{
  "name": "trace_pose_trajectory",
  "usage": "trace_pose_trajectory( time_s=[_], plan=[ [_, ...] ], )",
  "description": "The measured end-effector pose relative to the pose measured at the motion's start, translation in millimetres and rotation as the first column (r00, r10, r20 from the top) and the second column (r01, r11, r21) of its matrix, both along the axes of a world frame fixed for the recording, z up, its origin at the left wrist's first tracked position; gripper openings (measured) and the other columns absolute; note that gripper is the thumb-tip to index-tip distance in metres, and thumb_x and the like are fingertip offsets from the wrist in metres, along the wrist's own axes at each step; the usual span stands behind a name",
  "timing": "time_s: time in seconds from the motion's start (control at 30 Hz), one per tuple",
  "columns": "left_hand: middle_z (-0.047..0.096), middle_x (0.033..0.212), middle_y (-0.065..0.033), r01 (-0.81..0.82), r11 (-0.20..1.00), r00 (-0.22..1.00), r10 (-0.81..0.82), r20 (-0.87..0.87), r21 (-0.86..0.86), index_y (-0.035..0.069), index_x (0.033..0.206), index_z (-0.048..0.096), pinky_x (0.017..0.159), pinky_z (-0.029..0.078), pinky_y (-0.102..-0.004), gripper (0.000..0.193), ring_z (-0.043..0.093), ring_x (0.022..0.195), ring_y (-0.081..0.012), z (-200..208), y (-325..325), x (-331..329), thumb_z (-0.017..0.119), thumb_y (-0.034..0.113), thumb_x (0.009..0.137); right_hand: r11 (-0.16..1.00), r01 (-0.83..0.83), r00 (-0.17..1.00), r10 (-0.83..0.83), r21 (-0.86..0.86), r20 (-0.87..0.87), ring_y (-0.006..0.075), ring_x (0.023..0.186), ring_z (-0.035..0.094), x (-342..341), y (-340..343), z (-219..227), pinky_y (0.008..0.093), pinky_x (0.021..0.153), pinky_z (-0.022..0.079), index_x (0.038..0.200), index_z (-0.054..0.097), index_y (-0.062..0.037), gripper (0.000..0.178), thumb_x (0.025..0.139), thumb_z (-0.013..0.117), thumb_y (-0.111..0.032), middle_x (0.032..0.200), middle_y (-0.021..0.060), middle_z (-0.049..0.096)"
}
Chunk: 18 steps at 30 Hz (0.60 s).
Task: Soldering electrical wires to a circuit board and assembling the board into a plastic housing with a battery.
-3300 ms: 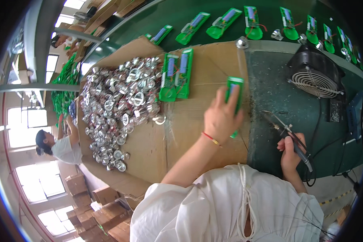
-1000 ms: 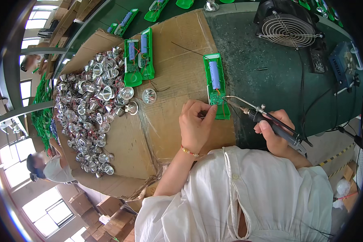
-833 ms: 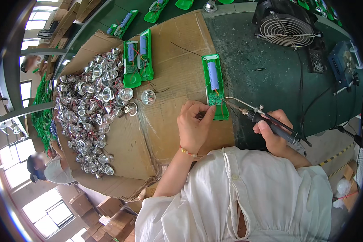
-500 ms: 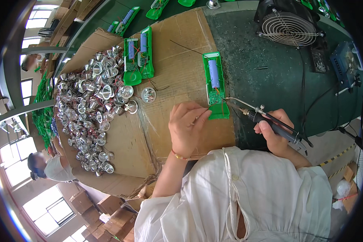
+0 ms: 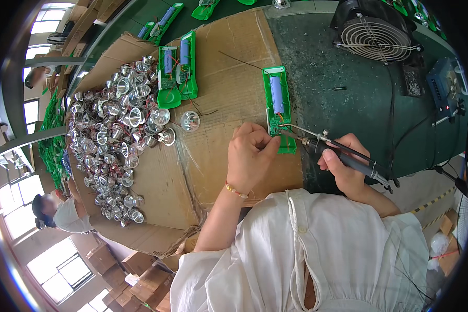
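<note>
A green plastic housing (image 5: 287, 147) lies on the cardboard in front of me, holding a purple cylindrical battery cell (image 5: 276, 95) and a small green circuit board (image 5: 274, 125) with thin wires. My left hand (image 5: 250, 155) is closed in a pinch at the board's left edge; whatever its fingertips hold is hidden. In my right hand (image 5: 347, 169) is a soldering iron (image 5: 354, 162) with a thin curved metal tube fixed along it. The iron's tip and the tube's end point left and meet the board area, close to my left fingertips; whether they touch cannot be made out.
Left of the work, a cardboard tray (image 5: 164, 208) holds a heap of silvery lamp reflectors (image 5: 112, 135). Filled green housings (image 5: 190, 67) lie beyond it, near a single reflector (image 5: 190, 121). A black fan (image 5: 374, 39) and a blue box-shaped unit (image 5: 442, 83) stand at right. Another person (image 5: 67, 213) is far left.
My left hand has moved up and slightly right, closer to the board. The soldering iron has shifted left and its tip has come over the board.
</note>
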State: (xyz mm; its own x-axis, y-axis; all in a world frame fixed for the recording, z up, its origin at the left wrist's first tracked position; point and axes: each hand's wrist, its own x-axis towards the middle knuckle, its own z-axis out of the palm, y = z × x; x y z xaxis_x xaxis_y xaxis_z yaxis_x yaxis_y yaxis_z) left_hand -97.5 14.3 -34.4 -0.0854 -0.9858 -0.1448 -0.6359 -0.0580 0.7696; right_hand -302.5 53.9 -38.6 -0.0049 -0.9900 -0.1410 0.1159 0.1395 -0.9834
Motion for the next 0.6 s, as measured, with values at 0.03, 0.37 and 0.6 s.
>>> trace_pose_trajectory(
  time_s=[0.03,0.37,0.6],
  plan=[
    [0.055,0.079,-0.0056,-0.002,1.0,1.0,0.002,-0.011,-0.001,0.0,0.07,0.066,0.06,0.044,-0.0252,0.012,0.054,0.067,-0.0129,-1.0,0.1,0.3,0.068,0.012,0.074,1.0,0.009,1.0,-0.009,0.021,0.025,0.011,0.058,0.059,-0.1,0.0,-0.1,0.0227,0.05,0.049,0.084,0.05,0.002,0.016,0.082,0.062,-0.008,0.066,0.0101,0.061],
    [0.055,0.077,-0.0053,-0.01,1.0,1.0,0.01,-0.025,0.021,0.0,0.068,0.065,0.059,0.043,-0.0259,0.014,0.053,0.067,-0.0134,1.0,-3.5,0.9,0.068,0.012,0.074,0.999,0.045,0.997,-0.045,0.001,0.068,0.0114,0.056,0.057,-3.0,0.0,2.5,0.0229,0.05,0.047,0.087,0.049,0.0017,0.015,0.084,0.06,-0.008,0.066,0.0112,0.06],
    [0.058,0.072,-0.0027,-0.07,0.988,0.988,0.088,-0.128,0.136,0.0,0.074,0.064,0.054,0.043,-0.0227,0.013,0.053,0.06,-0.0089,9.4,-1.6,-0.1,0.066,0.011,0.079,0.988,0.112,0.994,-0.109,-0.108,0.033,0.0122,0.058,0.057,-13.0,-0.9,-4.7,0.0247,0.053,0.048,0.088,0.048,0.0024,0.015,0.083,0.059,-0.007,0.067,0.012,0.06]
  ],
)
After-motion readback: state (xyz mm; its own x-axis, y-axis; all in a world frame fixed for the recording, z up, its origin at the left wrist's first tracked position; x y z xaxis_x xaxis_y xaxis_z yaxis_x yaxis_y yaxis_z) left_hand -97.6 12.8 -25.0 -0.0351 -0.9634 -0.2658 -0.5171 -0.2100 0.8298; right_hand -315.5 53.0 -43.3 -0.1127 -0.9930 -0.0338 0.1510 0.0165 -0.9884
